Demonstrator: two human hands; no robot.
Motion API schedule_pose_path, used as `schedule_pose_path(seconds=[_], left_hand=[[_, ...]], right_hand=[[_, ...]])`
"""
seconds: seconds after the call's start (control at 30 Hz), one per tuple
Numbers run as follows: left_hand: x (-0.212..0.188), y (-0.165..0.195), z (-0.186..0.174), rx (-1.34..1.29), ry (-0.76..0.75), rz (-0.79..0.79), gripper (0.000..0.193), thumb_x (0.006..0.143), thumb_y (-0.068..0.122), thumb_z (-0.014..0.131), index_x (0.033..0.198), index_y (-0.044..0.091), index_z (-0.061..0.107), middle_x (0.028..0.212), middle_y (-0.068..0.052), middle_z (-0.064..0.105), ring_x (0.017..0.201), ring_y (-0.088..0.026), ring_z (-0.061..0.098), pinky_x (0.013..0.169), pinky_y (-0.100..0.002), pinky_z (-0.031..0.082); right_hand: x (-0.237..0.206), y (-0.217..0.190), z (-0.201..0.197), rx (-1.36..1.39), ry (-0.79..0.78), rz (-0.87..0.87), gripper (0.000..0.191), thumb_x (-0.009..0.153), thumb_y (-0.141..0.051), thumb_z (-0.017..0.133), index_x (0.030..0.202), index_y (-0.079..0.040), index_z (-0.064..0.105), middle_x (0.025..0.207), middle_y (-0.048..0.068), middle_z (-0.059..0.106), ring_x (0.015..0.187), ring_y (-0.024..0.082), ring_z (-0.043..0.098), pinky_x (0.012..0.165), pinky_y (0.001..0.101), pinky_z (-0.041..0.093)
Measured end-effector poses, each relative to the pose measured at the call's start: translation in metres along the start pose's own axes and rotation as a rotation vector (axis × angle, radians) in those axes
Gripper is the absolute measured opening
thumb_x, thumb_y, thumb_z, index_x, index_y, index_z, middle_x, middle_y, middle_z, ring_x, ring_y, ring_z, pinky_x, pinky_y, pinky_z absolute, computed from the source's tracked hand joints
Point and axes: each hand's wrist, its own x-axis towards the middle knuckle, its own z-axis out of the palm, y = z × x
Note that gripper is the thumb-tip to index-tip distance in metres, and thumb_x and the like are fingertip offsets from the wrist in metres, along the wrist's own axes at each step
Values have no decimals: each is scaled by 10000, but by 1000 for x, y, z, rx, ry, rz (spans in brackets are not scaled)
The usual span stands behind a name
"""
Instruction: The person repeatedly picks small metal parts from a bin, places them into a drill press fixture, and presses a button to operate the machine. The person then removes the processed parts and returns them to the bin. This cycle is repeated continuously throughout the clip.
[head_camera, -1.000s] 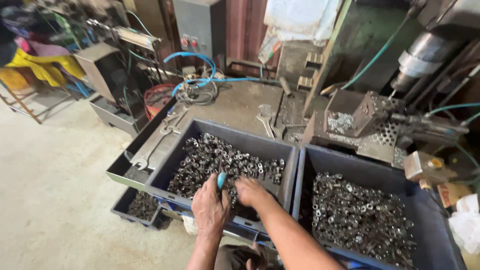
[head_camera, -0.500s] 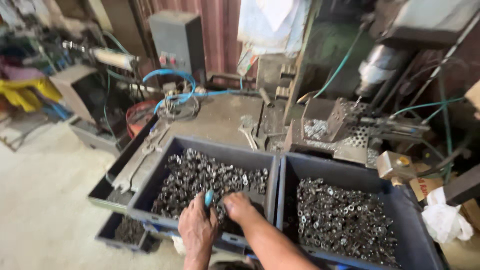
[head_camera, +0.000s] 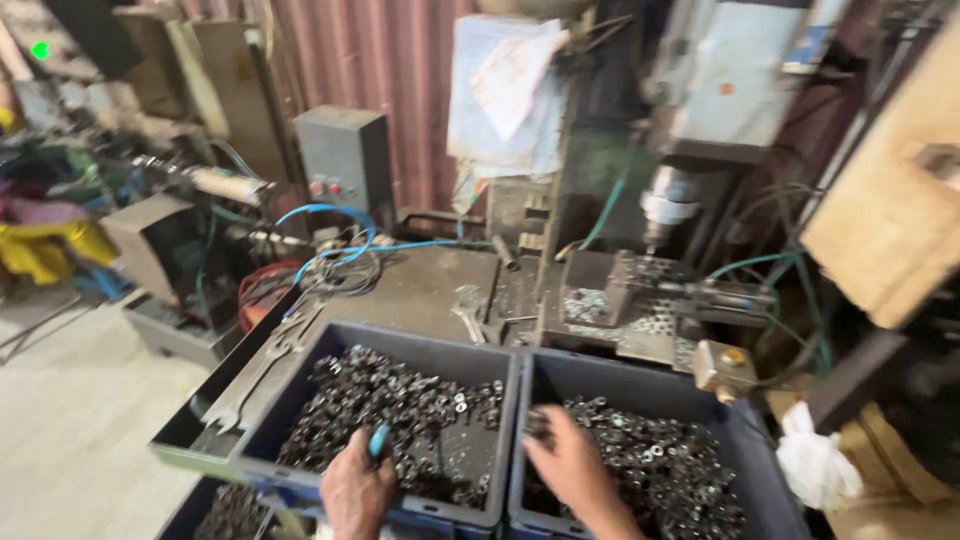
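While the left hand (head_camera: 357, 490) stays low at the near rim of the left bin (head_camera: 300, 385), it is clenched around a small blue-handled tool (head_camera: 378, 440), whose blue tip sticks up between the fingers, just over the pile of dark metal rings (head_camera: 400, 400) that fills that bin. Right hand (head_camera: 572, 470) reaches into the right bin (head_camera: 740, 440) next door, fingers curled down onto the shinier metal rings (head_camera: 650, 470) there; whether it actually grips any I cannot tell, fingertips are buried in the heap. Both bins are dark blue-grey plastic, sitting side by side, walls touching, at the near edge of a grimy metal workbench (head_camera: 420, 290). Left of the left bin, a shallow tray (head_camera: 190, 430) holds long wrenches (head_camera: 270, 360) lying flat. Below it, another small bin of parts (head_camera: 225, 510) shows at the bottom edge. Behind the bins, a spanner (head_camera: 468, 318) lies on the bench, with blue air hoses (head_camera: 330, 225) looping past a grey control box (head_camera: 345, 160) with red buttons. Behind the right bin stands a drilling machine (head_camera: 665, 205) over a fixture with a perforated plate (head_camera: 645, 300), loose rings beside it. Brass fitting (head_camera: 725, 365) sits just behind the right bin. White rag (head_camera: 815, 460) hangs off to the right. Papers (head_camera: 505, 95) pinned on the corrugated red wall (head_camera: 380, 70).
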Motion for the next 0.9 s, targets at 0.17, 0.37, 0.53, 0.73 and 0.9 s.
schedule_pose_path(seconds=[0.17,0.37,0.53,0.73,0.9], left_hand=[[7,20,8,-35,-69,-189,366,804,333,783,1101,130,718,838,-176,743,832,-375,726,777,-474,564],[-1,167,12,-551,-249,-53,260,820,218,738,1022,55,754,744,-104,741,647,-176,635,645,-392,528],[28,324,19,-380,-219,523,261,848,290,744,891,43,671,733,-240,675,701,-436,650,621,-488,508],[54,419,50,-74,-204,744,194,842,291,704,852,99,683,780,-219,712,774,-457,684,694,-569,534],[62,441,63,76,-219,799,179,824,244,674,965,152,734,816,-199,731,791,-426,711,715,-548,559]], right_hand=[[-64,111,-154,178,176,231,376,832,-70,788,1176,-3,651,968,109,778,873,170,726,744,320,584],[-97,171,-190,321,320,277,394,831,-77,741,1216,-12,684,943,88,786,812,143,728,705,302,612],[-101,150,-186,144,314,372,419,834,-97,769,1238,-24,687,876,86,781,749,124,691,657,293,553],[-105,130,-193,152,275,346,421,848,-106,755,1258,-44,679,965,77,831,831,123,767,755,287,613],[-102,135,-189,292,189,284,412,872,-118,722,1273,-66,641,1000,78,832,892,108,767,791,291,617]])
